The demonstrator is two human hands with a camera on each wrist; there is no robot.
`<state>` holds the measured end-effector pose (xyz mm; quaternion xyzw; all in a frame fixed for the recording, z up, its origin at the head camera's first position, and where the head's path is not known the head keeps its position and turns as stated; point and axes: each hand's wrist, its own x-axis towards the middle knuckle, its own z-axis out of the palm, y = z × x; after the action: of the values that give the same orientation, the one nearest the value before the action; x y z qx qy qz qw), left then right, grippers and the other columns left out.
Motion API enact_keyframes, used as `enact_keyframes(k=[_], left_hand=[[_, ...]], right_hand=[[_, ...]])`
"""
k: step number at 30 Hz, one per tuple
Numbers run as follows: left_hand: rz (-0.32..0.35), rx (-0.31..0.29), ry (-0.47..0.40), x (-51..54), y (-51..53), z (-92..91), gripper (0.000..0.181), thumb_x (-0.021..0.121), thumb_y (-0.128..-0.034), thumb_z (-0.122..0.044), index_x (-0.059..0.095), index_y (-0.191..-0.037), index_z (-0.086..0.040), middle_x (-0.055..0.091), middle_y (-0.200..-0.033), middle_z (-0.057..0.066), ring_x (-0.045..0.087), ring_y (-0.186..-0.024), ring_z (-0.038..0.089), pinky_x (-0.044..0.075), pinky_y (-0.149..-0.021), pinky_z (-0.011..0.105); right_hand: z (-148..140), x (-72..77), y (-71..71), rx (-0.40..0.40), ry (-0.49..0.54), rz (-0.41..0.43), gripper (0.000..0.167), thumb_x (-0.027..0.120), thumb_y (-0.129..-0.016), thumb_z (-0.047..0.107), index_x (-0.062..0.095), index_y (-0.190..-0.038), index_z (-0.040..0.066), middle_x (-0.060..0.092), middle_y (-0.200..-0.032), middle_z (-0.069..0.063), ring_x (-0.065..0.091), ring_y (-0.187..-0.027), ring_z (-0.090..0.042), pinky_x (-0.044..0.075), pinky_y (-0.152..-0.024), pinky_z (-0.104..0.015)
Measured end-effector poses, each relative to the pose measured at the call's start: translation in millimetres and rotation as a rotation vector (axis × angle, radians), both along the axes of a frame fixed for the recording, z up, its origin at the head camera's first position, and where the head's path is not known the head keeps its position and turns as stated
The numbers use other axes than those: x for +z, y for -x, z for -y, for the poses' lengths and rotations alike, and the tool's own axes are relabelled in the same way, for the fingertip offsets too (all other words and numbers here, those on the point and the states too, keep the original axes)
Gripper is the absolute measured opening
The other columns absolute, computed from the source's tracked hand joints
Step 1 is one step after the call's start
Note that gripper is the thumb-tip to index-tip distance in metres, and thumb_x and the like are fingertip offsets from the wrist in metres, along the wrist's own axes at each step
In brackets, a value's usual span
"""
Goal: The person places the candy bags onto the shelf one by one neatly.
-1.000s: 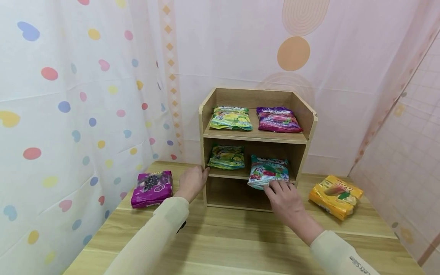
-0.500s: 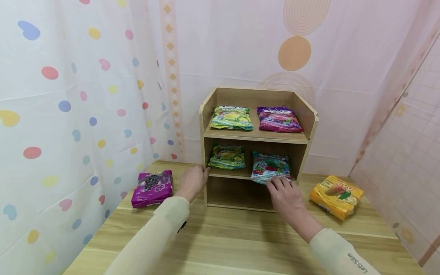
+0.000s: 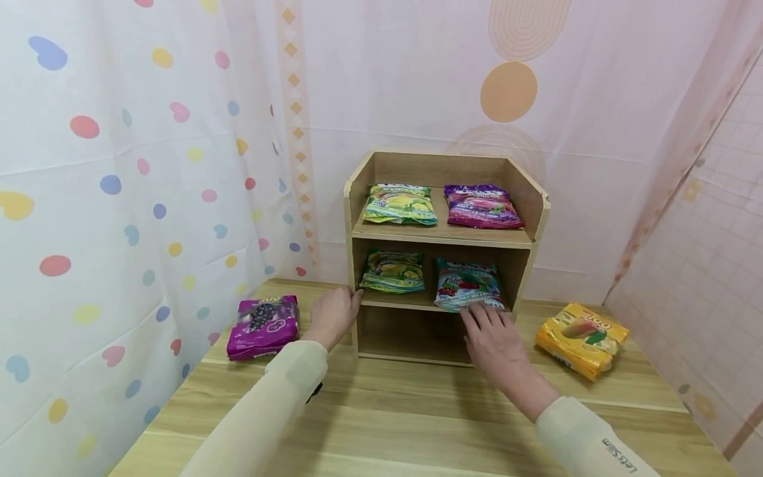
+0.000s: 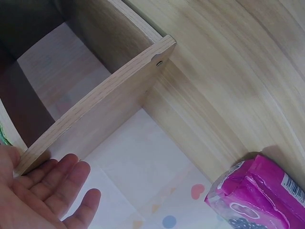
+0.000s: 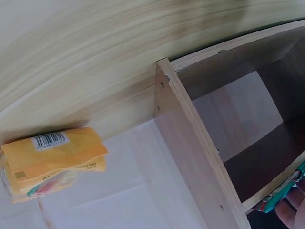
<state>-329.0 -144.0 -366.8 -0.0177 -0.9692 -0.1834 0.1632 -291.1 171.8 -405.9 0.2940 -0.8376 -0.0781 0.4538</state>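
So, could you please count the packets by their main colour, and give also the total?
Green-yellow bags: 2
Purple packets: 2
Teal bag, touched by the right hand: 1
Yellow packet: 1
Total: 6

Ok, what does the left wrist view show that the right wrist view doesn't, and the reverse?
Only the left wrist view: the left hand at the front edge of the shelf unit, the purple packet and a sliver of green packaging.
Only the right wrist view: the right hand, mostly cut off by the frame, touching the teal bag, plus the yellow packet.
Both: the shelf unit, the wood-grain table and pale curtain.
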Motion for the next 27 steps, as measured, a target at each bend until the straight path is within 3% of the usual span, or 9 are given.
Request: enact_keyframes(k=[5, 12, 27], left_hand=[[0.007, -0.002, -0.002, -0.3, -0.1, 0.6, 0.048, 0.046, -0.1054, -0.036, 0.054, -0.066, -0.011, 0.052, -0.057, 0.005, 0.054, -0.052, 0.021, 0.043, -0.047, 0.038], [0.013, -0.010, -0.013, -0.7, 0.4, 0.7, 0.048, 0.045, -0.1057, -0.036, 0.054, -0.066, -0.011, 0.052, -0.057, 0.005, 0.053, -0.051, 0.021, 0.042, -0.047, 0.037], [0.002, -0.012, -0.003, 0.5, -1.3, 0.2, 0.048, 0.045, -0.1058, -0.035, 0.054, -0.066, -0.011, 0.052, -0.058, 0.005, 0.053, -0.052, 0.021, 0.043, -0.047, 0.037]], right_hand=[[0.2, -3.2, 0.2, -0.007, -0.010, 0.040, 0.055, 0.080, -0.078, 0.023, 0.061, -0.125, 0.000, 0.058, -0.127, -0.022, 0.056, -0.116, -0.039, 0.048, -0.092, -0.051], [0.6, -6.0, -2.0, 0.040, 0.019, 0.039, 0.051, 0.079, -0.079, 0.021, 0.063, -0.123, 0.001, 0.059, -0.119, -0.020, 0.059, -0.106, -0.038, 0.049, -0.089, -0.050], [0.4, -9.2, -2.0, -0.006, 0.012, 0.105, 0.053, 0.077, -0.081, 0.022, 0.061, -0.127, 0.002, 0.058, -0.122, -0.020, 0.057, -0.109, -0.038, 0.046, -0.092, -0.052]])
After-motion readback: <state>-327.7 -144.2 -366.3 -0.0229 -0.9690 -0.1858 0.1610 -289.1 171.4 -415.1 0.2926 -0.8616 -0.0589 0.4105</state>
